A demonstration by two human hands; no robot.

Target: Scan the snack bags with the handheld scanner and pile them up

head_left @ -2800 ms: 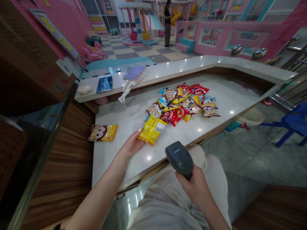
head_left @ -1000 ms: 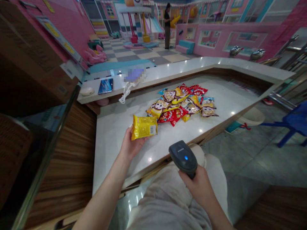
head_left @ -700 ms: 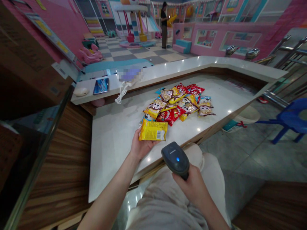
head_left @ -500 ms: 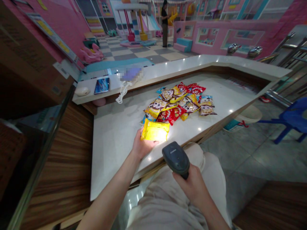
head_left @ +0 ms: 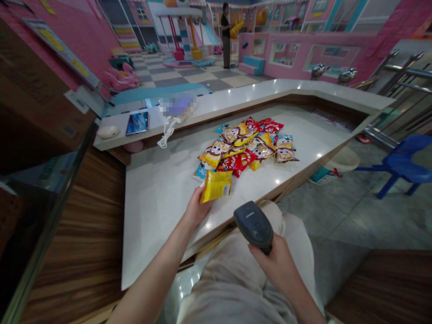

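Observation:
My left hand (head_left: 198,206) grips a yellow snack packet (head_left: 216,185) by its left end, above the front of the white counter (head_left: 155,198). A barcode label shows at the packet's lower right. In my right hand (head_left: 275,256) is a dark grey barcode scanner (head_left: 253,224), held by its handle over my lap, its head pointing up and left towards the packet. Just beyond the packet lies a pile of snack packets: yellow-brown ones (head_left: 216,150), red ones (head_left: 243,161) and blue ones (head_left: 203,170). A brown-and-white packet (head_left: 286,148) lies at the pile's right side.
On the raised ledge (head_left: 236,96) lie a phone (head_left: 137,123), a white rounded object (head_left: 108,132) and a blurred purple item with a white cable (head_left: 165,135). A bucket (head_left: 334,166) and a blue chair (head_left: 405,162) stand to the right. A person (head_left: 226,36) stands far back.
The bright light on the yellow packet has gone out and its barcode now shows. The packet has tilted in my left hand. The scanner sits slightly further right in view.

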